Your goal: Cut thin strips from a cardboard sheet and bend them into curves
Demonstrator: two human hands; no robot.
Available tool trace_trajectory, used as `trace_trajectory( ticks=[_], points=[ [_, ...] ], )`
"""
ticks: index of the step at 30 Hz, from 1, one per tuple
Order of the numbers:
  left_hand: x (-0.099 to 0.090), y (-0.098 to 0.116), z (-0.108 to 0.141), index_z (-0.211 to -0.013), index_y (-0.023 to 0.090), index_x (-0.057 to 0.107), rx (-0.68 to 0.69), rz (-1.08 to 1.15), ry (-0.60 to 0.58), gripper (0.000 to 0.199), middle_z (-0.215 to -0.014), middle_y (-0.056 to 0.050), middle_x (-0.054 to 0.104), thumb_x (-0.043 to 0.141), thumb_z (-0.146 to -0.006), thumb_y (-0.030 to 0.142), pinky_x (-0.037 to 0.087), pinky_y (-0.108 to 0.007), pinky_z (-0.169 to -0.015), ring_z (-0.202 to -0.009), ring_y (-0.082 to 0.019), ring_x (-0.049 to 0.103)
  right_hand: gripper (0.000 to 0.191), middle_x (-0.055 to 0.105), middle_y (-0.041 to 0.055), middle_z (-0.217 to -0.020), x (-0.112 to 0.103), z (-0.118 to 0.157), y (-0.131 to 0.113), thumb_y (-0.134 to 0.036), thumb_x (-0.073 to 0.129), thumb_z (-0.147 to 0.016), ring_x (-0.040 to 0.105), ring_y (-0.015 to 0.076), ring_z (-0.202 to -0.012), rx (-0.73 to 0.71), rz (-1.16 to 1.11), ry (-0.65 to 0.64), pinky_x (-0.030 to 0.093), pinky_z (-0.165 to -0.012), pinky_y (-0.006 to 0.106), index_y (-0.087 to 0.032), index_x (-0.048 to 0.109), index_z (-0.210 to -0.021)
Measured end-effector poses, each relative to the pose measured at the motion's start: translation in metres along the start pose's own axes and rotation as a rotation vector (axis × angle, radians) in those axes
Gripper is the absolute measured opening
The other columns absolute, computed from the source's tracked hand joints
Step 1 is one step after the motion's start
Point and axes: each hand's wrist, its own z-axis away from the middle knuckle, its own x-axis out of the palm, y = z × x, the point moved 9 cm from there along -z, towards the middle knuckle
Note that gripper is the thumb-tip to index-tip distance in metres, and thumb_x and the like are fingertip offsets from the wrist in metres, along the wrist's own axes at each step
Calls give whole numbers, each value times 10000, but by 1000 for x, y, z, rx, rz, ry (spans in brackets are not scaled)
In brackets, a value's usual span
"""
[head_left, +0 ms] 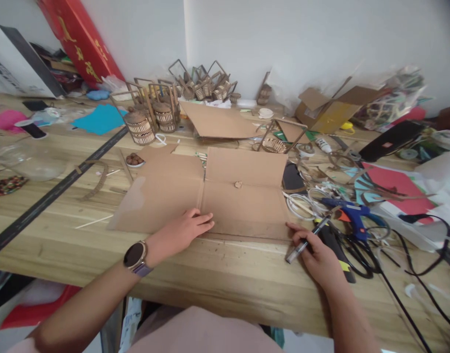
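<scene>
A large folded cardboard sheet [243, 211] lies on the wooden table before me, with creases across it and a small torn brown piece [238, 185] on top. My left hand [188, 228] rests flat on it near the middle crease, fingers stretched out, a watch [135, 255] on that wrist. At the sheet's lower right corner is my right hand [313, 250], its fingers curled round a pen [308, 240]; the index finger reaches to the cardboard edge. Just right of that hand lie a black and yellow tool [335, 252] and a blue glue gun [352, 215].
Small woven bamboo baskets [138, 127] stand along the back. Another cardboard piece [221, 120] lies behind the sheet. Cords [423, 235], black scissors [357, 255] and red paper [397, 186] crowd the right. A long black strip [63, 186] crosses the left side of the table.
</scene>
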Motion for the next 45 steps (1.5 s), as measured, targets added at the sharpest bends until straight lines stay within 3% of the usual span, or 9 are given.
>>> trace_trajectory(
  ticks=[21,27,31,45],
  points=[
    [-3,8,1,-1390,210,512,35,-126,37,546,-1487,-26,496,348,-914,-2,408,-345,-952,-1128,-215,480,90,705,74,-1209,2,-2,-1,-215,489,-770,671,228,-1051,-33,24,-1,526,-873,390,-282,531,-812],
    [-5,10,-1,-1378,186,521,41,-126,33,499,-1476,-52,505,378,-929,22,408,-357,-951,-1126,-224,498,114,703,64,-1215,2,-2,-7,-188,492,-748,585,246,-1239,-70,40,20,488,-975,433,-282,528,-802],
    [-4,9,0,-1381,196,515,31,-102,22,517,-1474,-59,507,385,-917,9,397,-357,-965,-1146,-220,508,118,693,83,-1239,3,-2,-5,-192,482,-754,661,235,-1117,-48,21,-1,527,-899,399,-279,530,-820],
    [-3,11,2,-1382,188,517,26,-135,22,550,-1511,-24,468,373,-891,-15,433,-348,-939,-1139,-236,461,94,685,80,-1253,4,-3,-5,-199,481,-810,672,225,-1088,-79,59,-50,534,-871,374,-282,524,-824]
  ],
)
